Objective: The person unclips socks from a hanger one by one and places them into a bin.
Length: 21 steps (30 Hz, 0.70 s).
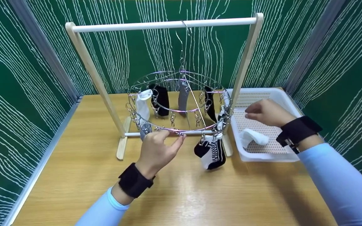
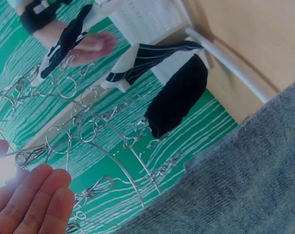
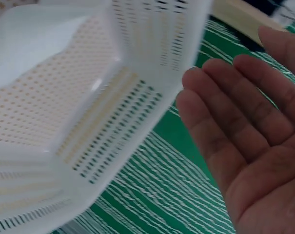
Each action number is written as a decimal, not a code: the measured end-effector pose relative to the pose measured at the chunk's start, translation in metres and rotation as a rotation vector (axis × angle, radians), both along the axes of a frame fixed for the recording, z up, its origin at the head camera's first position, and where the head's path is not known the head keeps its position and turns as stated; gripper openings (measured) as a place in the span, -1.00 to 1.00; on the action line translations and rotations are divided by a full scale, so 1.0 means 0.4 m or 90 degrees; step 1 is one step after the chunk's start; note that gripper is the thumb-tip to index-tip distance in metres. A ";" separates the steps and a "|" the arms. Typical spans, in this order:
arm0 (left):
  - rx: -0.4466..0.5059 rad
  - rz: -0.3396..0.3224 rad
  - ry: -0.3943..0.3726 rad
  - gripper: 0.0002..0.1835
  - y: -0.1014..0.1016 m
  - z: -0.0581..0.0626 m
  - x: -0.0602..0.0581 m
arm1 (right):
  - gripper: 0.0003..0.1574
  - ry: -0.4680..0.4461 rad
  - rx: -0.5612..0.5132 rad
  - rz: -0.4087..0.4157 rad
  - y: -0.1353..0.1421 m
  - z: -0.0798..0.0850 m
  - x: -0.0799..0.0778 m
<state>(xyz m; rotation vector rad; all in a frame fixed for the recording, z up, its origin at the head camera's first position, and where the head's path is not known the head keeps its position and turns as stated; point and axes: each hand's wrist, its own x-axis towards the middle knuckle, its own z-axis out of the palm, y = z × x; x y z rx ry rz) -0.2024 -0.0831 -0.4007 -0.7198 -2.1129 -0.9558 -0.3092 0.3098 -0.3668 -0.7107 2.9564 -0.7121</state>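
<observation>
Bright metal beside soft fabric and pale plastic.
Over my remote feed I see a glossy metal hanger with shiny wire clips, matt knitted socks, a rough, fuzzy grey-blue cloth, a smooth plastic basket, matt wooden posts, a smooth crossbar and a wood-grained tabletop with a glossy sheen.
</observation>
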 end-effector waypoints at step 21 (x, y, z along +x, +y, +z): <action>-0.011 0.012 -0.008 -0.85 -0.009 -0.002 0.003 | -0.64 0.445 -0.114 0.140 -0.124 0.056 0.134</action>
